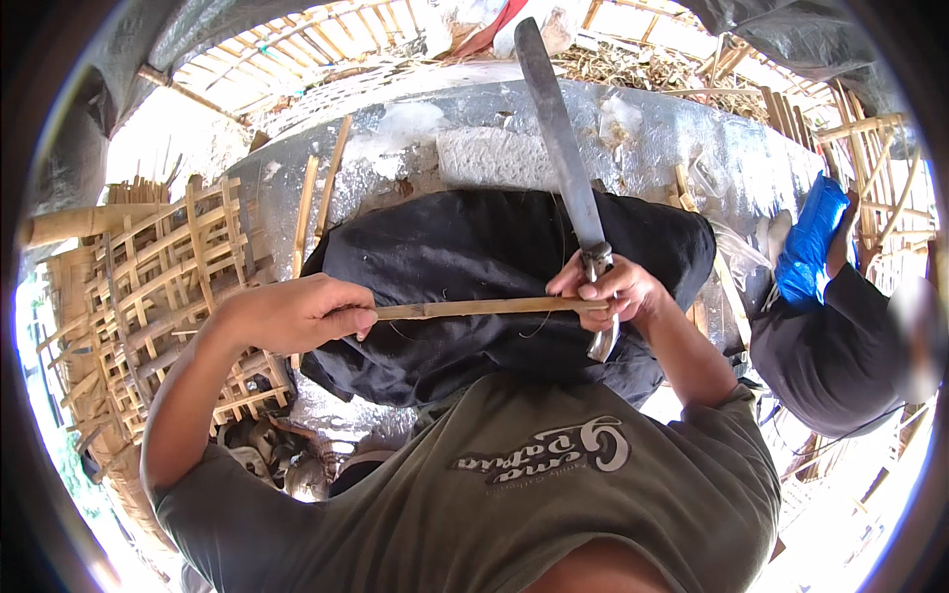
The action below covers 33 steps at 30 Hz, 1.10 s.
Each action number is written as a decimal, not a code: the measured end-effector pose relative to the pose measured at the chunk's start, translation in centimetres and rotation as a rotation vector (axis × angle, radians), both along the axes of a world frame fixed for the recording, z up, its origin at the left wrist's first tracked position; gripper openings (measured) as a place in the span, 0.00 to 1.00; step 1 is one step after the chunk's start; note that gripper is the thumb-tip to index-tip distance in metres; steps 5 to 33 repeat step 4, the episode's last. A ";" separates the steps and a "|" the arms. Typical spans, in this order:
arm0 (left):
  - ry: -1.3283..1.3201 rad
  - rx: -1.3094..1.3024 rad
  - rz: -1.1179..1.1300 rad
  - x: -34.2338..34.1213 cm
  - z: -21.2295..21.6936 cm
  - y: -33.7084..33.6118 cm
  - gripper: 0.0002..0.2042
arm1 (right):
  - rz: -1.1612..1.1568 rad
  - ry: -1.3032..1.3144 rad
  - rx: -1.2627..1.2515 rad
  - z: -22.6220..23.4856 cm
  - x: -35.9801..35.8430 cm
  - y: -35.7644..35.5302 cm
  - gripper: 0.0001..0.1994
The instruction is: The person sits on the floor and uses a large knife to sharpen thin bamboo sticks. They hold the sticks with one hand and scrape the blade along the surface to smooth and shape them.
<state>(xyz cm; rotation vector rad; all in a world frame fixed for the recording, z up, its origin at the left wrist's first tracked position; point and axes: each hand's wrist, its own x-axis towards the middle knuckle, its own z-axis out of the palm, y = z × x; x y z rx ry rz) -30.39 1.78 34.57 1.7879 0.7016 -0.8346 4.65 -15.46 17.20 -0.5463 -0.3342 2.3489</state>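
Note:
A thin bamboo strip [465, 308] lies level across the front of my lap, held between both hands. My left hand [301, 314] is closed around its left end. At the other end, my right hand [608, 289] grips a long machete [559, 128] by its handle, and the strip's end also rests in those fingers. The machete's broad metal blade points up and away, tilted slightly left, and its pommel shows below my hand. Black cloth [445, 247] covers my lap under the strip.
Woven bamboo lattice [168, 306] stands at the left. Loose bamboo sticks [318, 193] lie beyond my left hand. A pale flat block [494, 158] sits on the grey surface ahead. At the right, another person in dark clothing [830, 346] sits near a blue plastic bag [813, 237].

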 end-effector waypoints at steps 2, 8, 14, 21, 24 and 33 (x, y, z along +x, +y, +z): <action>-0.085 -0.014 0.069 -0.5 -0.6 -0.6 0.19 | 0.022 0.083 -0.012 0.4 0.5 0.9 0.28; -0.129 -0.002 0.123 -1.1 -1.1 -0.9 0.18 | 0.074 0.015 0.029 0.9 1.3 2.0 0.30; -0.129 -0.002 0.123 -1.1 -1.1 -0.9 0.18 | 0.074 0.015 0.029 0.9 1.3 2.0 0.30; -0.129 -0.002 0.123 -1.1 -1.1 -0.9 0.18 | 0.074 0.015 0.029 0.9 1.3 2.0 0.30; -0.129 -0.002 0.123 -1.1 -1.1 -0.9 0.18 | 0.074 0.015 0.029 0.9 1.3 2.0 0.30; -0.129 -0.002 0.123 -1.1 -1.1 -0.9 0.18 | 0.074 0.015 0.029 0.9 1.3 2.0 0.30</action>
